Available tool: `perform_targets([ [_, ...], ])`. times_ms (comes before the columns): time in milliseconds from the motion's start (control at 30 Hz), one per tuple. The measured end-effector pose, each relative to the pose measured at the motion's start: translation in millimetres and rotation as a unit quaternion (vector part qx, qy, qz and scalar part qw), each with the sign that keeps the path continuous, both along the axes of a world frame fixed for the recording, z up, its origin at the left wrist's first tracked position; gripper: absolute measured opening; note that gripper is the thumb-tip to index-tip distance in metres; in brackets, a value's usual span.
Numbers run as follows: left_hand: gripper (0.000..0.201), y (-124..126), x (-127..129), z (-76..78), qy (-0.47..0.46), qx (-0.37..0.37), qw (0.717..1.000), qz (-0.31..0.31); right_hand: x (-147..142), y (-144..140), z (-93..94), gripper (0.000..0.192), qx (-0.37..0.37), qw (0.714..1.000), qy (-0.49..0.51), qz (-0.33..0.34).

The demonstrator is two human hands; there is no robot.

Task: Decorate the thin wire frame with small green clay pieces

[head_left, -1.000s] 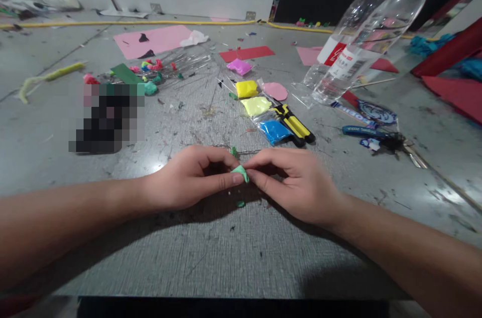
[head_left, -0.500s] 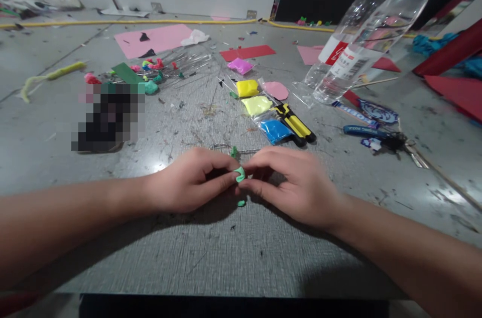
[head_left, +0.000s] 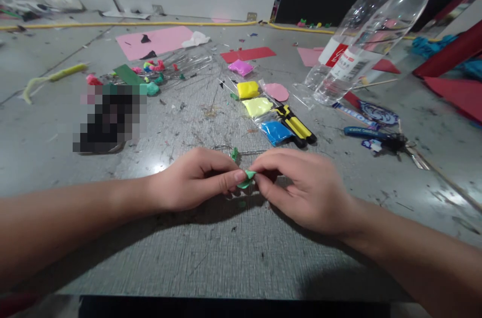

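Between my two hands is a small piece of light green modelling clay [head_left: 247,180], bent and thin. My left hand [head_left: 198,180] pinches its left side with thumb and fingers. The thumb and fingertips of my right hand [head_left: 303,190] close on its right edge. Just beyond my fingers lies a thin wire [head_left: 250,151] with a darker green lump [head_left: 234,153] on it. A small green scrap [head_left: 241,204] rests on the table under my hands, in shadow.
Clay packets in yellow [head_left: 247,89], blue [head_left: 276,132] and purple [head_left: 241,67] lie ahead beside yellow-black pliers [head_left: 297,125]. Two clear bottles [head_left: 350,57] stand at right, near keys [head_left: 416,155]. Left are a pixelated dark object [head_left: 109,122] and wires with coloured clay [head_left: 158,67].
The green clay has shifted slightly right and shows more of its surface. My right fingertips have drawn back a little to the right, and my left thumb now lies over the clay.
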State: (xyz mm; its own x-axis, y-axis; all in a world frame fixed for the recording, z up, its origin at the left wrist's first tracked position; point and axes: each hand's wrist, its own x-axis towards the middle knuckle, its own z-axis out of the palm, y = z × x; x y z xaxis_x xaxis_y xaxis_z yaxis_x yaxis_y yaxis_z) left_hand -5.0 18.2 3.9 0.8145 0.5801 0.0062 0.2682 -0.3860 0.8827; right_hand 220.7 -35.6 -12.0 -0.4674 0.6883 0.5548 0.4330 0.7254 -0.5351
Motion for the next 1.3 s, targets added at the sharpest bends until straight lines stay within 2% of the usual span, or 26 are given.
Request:
perform_targets([
  [167, 0.028, -0.8, 1.0, -2.6, 0.048, -0.012, 0.998, 0.047, -1.0, 1.8, -5.3, 0.016, 0.013, 1.0, 0.008, 0.003],
  [300, 0.023, -3.1, 2.1, -2.8, 0.046, -0.045, 0.994, 0.084, -1.9, 4.5, -8.0, 0.019, 0.012, 1.0, 0.023, 0.005],
  [533, 0.022, -3.0, 0.0, -4.2, 0.015, -0.03, 0.997, 0.071, -2.9, 6.2, -5.9, 0.003, -0.053, 0.998, 0.037, -0.018],
  [633, 0.02, -3.0, -0.2, -5.4, 0.006, -0.01, 0.997, 0.076, -2.9, 7.5, -5.9, 0.011, -0.076, 0.996, 0.045, -0.009],
  [833, 0.02, -4.9, -0.4, -4.6, -0.004, 0.028, 0.995, 0.094, -4.5, 6.6, -8.5, 0.018, -0.171, 0.983, 0.063, -0.034],
  [1100, 0.025, -7.2, -2.9, -1.7, -0.064, -0.064, 0.995, 0.037, -5.5, 0.5, -4.5, 0.005, -0.119, 0.991, 0.052, -0.043],
  [1300, 0.012, -6.7, -0.7, -2.3, -0.013, -0.046, 0.996, 0.071, -4.0, 0.0, -4.0, 0.004, -0.078, 0.997, 0.0, -0.019],
])
